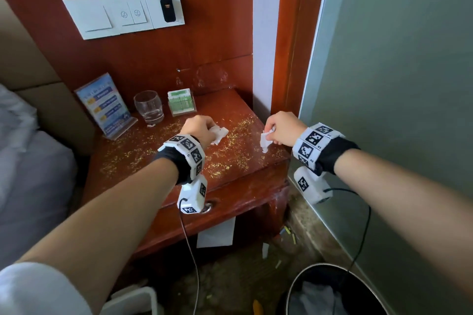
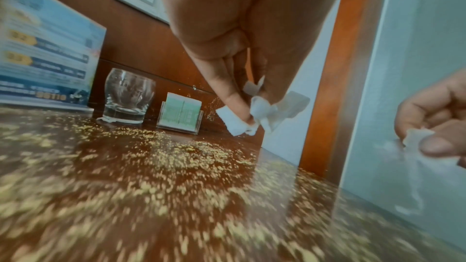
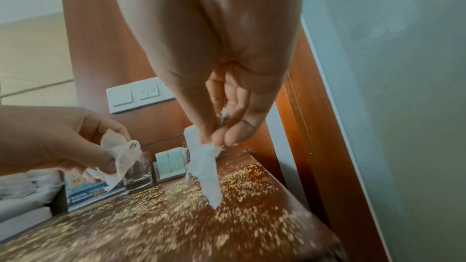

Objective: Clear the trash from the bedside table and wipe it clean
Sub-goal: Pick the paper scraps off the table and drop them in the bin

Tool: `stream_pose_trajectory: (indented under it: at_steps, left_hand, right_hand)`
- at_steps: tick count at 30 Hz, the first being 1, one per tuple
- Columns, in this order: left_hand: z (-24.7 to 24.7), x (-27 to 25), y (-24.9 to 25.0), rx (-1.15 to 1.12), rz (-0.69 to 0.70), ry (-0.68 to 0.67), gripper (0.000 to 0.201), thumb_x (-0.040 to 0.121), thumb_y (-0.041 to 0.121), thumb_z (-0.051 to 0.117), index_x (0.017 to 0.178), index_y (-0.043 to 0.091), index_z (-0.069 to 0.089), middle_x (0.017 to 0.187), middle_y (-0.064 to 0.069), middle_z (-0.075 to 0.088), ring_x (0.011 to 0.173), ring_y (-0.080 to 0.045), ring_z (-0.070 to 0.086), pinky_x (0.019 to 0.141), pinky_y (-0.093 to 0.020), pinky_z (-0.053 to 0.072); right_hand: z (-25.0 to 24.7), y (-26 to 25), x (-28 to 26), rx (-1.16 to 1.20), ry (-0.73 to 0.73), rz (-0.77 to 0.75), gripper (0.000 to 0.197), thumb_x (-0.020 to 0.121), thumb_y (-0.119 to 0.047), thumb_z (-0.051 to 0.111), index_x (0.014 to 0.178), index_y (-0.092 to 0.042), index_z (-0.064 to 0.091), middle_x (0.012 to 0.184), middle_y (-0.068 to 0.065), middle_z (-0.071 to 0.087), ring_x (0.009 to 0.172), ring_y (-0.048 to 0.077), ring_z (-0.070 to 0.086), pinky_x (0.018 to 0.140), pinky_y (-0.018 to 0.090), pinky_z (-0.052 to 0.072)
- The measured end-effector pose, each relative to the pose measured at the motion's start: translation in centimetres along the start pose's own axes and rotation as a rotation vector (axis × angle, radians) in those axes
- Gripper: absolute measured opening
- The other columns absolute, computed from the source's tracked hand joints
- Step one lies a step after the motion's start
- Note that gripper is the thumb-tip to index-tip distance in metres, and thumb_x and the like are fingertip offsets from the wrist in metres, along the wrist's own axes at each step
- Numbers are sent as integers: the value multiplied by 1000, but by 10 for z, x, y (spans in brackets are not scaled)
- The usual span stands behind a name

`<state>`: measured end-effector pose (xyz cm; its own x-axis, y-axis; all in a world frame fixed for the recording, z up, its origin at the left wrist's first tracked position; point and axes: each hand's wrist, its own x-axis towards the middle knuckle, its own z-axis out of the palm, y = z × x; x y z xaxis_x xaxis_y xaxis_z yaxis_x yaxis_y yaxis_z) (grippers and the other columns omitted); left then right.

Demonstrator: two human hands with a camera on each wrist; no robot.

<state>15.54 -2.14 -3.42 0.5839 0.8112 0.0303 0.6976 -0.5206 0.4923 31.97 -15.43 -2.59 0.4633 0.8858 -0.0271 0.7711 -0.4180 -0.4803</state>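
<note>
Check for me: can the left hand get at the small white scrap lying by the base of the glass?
Probably yes. The scrap lies on open tabletop just left of the left hand, nothing between them. But that hand already pinches a tissue piece, and the glass stands right against the scrap.

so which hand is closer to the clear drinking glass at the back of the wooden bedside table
Left. The left hand pinches white tissue just right of the clear drinking glass; the right hand, pinching another scrap, hangs at the table's far right edge.
</note>
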Motion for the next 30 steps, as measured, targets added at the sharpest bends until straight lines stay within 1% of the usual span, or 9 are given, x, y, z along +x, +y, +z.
stream_pose_trajectory:
  at_steps: [5, 8, 14, 19, 21, 23, 26, 28, 30]
  left_hand:
    - [19, -67, 16, -4, 97, -14, 16, 83, 10, 59, 98, 9, 65, 98, -9, 67, 82, -21, 58, 66, -26, 42]
    - [28, -104, 30, 2, 140, -34, 19, 84, 11, 60, 102, 9, 66, 102, -9, 66, 89, -23, 60, 70, -27, 43]
    - [49, -167, 60, 23, 262, -103, 13, 81, 12, 63, 94, 11, 66, 94, -6, 66, 80, -18, 56, 65, -25, 41]
    - [76, -205, 87, 54, 384, -201, 11, 80, 12, 65, 90, 14, 66, 87, 0, 59, 85, -16, 54, 73, -23, 40]
    - [91, -219, 96, 79, 413, -231, 17, 80, 12, 66, 97, 11, 67, 93, -4, 63, 85, -16, 54, 73, -23, 40]
    - [107, -230, 103, 116, 437, -270, 23, 80, 12, 66, 103, 9, 67, 101, -7, 66, 88, -18, 56, 74, -23, 40]
    - [128, -243, 111, 183, 488, -335, 28, 81, 10, 65, 109, 8, 66, 109, -9, 66, 102, -24, 59, 75, -22, 39]
    - [139, -247, 117, 219, 516, -365, 30, 81, 11, 65, 111, 8, 67, 110, -9, 66, 103, -24, 60, 77, -22, 41]
    - [148, -250, 120, 220, 532, -400, 29, 81, 11, 66, 109, 8, 67, 108, -8, 67, 101, -22, 61, 78, -22, 42]
  right_hand:
    - [12, 17, -62, -41, 10, 10, 10, 86, -6, 62, 92, -7, 70, 80, 3, 57, 73, 20, 56, 77, 30, 51]
    - [12, 24, -99, -113, -14, -4, 11, 87, -9, 63, 94, -6, 70, 85, 3, 57, 63, 16, 53, 73, 24, 44]
    - [5, 44, -167, -166, -19, 62, 15, 85, -9, 66, 98, -4, 70, 88, 7, 62, 56, 12, 49, 77, 26, 47]
    - [16, 71, -217, -235, -102, 125, 20, 84, -11, 67, 103, -6, 69, 90, 10, 66, 53, 10, 48, 67, 22, 43]
    - [22, 84, -233, -237, -120, 147, 21, 85, -12, 67, 105, -5, 69, 87, 6, 64, 49, 4, 43, 54, 20, 41]
    - [27, 95, -249, -240, -135, 176, 21, 85, -12, 66, 105, -5, 69, 85, 3, 62, 50, 4, 44, 50, 14, 36]
    - [35, 113, -266, -267, -170, 218, 20, 85, -12, 66, 104, -6, 70, 102, 7, 70, 77, 17, 64, 66, 21, 46]
    - [40, 125, -273, -267, -158, 241, 19, 85, -12, 66, 102, -7, 70, 107, 8, 70, 96, 23, 65, 78, 24, 46]
    - [44, 135, -277, -253, -166, 253, 19, 85, -11, 66, 103, -8, 70, 107, 8, 70, 99, 24, 64, 81, 25, 46]
